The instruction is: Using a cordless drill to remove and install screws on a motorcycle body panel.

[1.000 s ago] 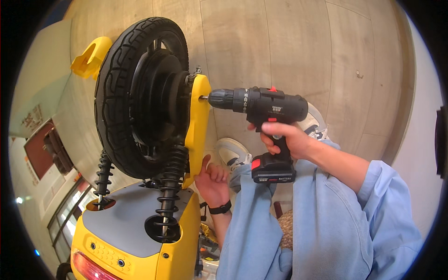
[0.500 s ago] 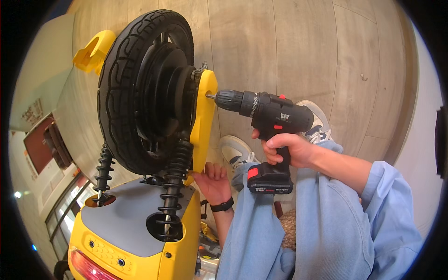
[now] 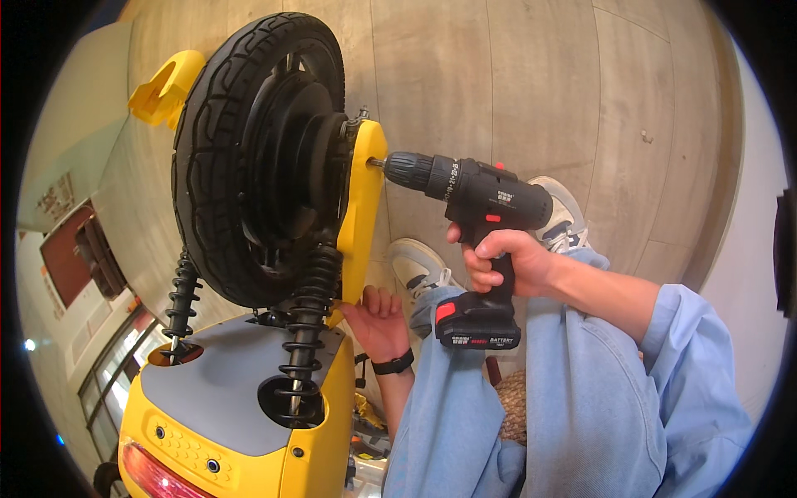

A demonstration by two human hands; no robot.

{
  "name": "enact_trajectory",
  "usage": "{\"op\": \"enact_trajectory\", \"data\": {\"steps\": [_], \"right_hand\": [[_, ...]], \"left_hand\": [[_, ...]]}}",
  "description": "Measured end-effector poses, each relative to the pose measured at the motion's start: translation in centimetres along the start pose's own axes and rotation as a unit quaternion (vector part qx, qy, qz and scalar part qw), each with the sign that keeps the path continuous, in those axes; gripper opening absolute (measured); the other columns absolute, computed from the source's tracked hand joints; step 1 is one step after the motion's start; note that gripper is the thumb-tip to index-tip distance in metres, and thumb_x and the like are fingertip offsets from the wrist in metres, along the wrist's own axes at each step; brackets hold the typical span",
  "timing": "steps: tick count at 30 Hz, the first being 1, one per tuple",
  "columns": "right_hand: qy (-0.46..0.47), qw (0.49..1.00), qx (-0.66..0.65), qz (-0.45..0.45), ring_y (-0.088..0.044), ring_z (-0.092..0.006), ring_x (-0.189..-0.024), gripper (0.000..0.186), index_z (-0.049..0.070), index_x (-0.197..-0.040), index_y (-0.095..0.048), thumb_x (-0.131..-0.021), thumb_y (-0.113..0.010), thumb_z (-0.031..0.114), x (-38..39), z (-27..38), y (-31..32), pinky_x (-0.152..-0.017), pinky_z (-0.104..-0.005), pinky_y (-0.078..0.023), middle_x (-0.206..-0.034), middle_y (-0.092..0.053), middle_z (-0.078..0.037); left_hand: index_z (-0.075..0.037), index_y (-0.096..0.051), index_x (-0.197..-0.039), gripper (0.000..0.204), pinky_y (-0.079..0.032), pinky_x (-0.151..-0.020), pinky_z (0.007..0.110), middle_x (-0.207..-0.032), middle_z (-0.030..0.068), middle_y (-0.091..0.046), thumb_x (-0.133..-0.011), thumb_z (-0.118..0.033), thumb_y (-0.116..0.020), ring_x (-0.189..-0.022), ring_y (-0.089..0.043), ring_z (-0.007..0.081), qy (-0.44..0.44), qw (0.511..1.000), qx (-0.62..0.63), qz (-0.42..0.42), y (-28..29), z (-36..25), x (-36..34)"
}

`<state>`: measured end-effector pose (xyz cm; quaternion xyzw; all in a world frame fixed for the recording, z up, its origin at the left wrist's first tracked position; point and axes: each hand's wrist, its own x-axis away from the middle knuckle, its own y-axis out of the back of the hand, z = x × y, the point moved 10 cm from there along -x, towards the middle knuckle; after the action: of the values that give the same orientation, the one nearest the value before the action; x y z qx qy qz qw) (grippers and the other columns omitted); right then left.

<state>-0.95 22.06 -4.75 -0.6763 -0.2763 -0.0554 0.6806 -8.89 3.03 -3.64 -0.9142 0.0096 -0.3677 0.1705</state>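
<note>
My right hand [image 3: 516, 261] is wrapped around the handle of a black cordless drill [image 3: 498, 197] with red details and a battery at its base. The drill lies level, pointing left, and its bit [image 3: 376, 163] meets a recess near the top of a long yellow cover [image 3: 363, 207]. This cover runs beside a black-tyred wheel [image 3: 224, 166]. At the cover's lower end is my left hand [image 3: 380, 328], fingers curled and thumb against the yellow plastic. A dark band circles that wrist. Whether a screw sits in the recess is hidden.
Two black coil-spring shocks [image 3: 303, 340] [image 3: 180, 303] join the wheel to a yellow and grey scooter body [image 3: 224, 386] with a red tail light [image 3: 158, 473]. Another yellow cover [image 3: 166, 90] stands beyond the tyre. My shoes [image 3: 419, 264] rest on the wood-look floor [image 3: 548, 83].
The drill has tilted slightly, its front end rising and its rear dropping, with the bit now at the recess. My left hand stays at the cover's lower end.
</note>
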Motion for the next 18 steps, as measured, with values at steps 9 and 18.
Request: {"op": "enact_trajectory", "data": {"steps": [9,18], "right_hand": [[-0.009,1.000,-0.029,0.002,-0.044,-0.0120,-0.048,0.040,0.006,-0.115,-0.050,-0.077,-0.057,0.014,0.30,0.01,-0.09,-0.055,-0.0303,-0.040,-0.062,-0.045,-0.002],[-0.016,0.999,-0.032,0.008,-0.045,-0.0122,-0.049,0.039,0.006,-0.116,-0.050,-0.078,-0.057,0.013,0.36,-0.19,-0.26,-0.056,-0.0298,-0.040,-0.063,-0.046,-0.003]], "left_hand": [[-0.014,-0.045,-0.080,0.047,-0.028,-0.061,0.028,-0.071,-0.0034,-0.031,-0.088,-0.057,-0.061,-0.062,-0.029,0.0107,0.000,1.000,-0.006,0.012,-0.27,0.16,-0.05],[-0.014,-0.046,-0.083,0.046,-0.028,-0.061,0.028,-0.072,-0.0031,-0.031,-0.087,-0.057,-0.062,-0.063,-0.029,0.0106,0.002,0.999,-0.016,0.028,-0.81,0.11,-0.07]]}}
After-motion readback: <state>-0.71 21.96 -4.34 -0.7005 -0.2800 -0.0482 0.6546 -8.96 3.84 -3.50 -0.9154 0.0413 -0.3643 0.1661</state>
